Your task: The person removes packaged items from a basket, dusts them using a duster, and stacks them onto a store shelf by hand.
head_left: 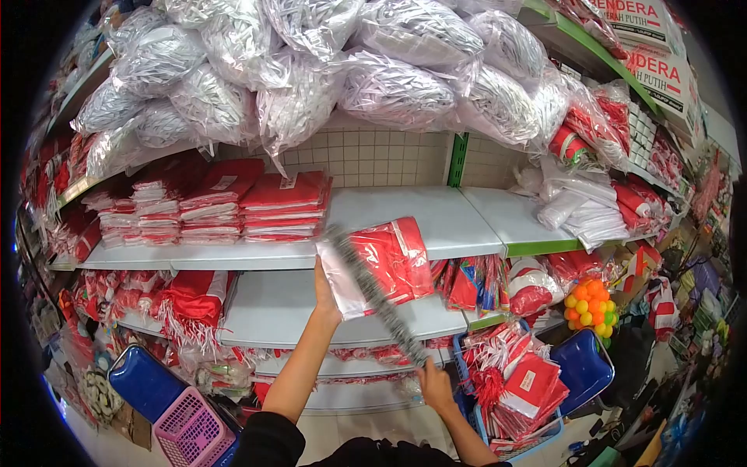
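Note:
My left hand (325,294) is closed on the left edge of a plastic-wrapped red and white flag pack (397,261), held up in front of the shelves. A long grey fuzzy duster (383,302), blurred by motion, crosses the front of the pack at a slant. My right hand (434,383) is wrapped round its lower end. Behind and to the left, stacks of similar folded flag packs (284,204) lie on the pale shelf (389,206). Most of my left fingers are hidden behind the pack.
Clear bags of white strips (397,89) crowd the upper shelf. At lower right stands a blue basket (556,430) filled with red and white packs. A pink basket (191,428) is at lower left. Orange and yellow balls (589,305) hang at right.

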`<state>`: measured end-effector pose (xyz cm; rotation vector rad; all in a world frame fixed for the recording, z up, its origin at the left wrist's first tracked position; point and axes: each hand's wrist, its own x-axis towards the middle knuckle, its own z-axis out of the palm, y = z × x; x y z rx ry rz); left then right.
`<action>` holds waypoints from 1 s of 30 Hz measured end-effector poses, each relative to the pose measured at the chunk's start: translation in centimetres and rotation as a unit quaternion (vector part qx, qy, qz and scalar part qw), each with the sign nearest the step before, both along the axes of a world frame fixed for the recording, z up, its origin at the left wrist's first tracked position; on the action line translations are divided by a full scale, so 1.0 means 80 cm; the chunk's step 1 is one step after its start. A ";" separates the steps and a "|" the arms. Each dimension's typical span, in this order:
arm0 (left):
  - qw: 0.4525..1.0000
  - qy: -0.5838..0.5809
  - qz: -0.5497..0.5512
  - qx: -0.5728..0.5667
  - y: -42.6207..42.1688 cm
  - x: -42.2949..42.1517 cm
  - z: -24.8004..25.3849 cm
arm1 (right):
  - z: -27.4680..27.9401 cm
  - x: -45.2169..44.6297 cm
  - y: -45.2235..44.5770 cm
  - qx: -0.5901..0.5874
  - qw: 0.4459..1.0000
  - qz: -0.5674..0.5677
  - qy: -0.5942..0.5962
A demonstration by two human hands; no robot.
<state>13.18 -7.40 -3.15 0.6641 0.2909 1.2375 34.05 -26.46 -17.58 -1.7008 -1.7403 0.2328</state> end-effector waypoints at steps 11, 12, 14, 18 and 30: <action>0.999 -0.025 -0.024 0.003 -0.003 -0.008 0.009 | 0.051 0.001 0.023 0.018 0.999 -0.034 0.018; 1.000 -0.021 -0.020 -0.004 -0.005 -0.008 0.009 | 0.054 -0.002 0.031 0.022 0.994 -0.070 0.075; 1.000 -0.010 -0.007 -0.011 -0.004 -0.008 0.008 | 0.066 -0.018 0.033 0.028 0.977 -0.103 0.186; 1.000 -0.005 0.000 -0.009 0.004 -0.011 0.005 | 0.052 -0.029 0.023 0.036 0.998 0.034 -0.024; 1.000 0.026 -0.008 -0.015 -0.003 -0.027 0.008 | 0.177 0.027 0.120 0.191 0.966 -0.174 0.003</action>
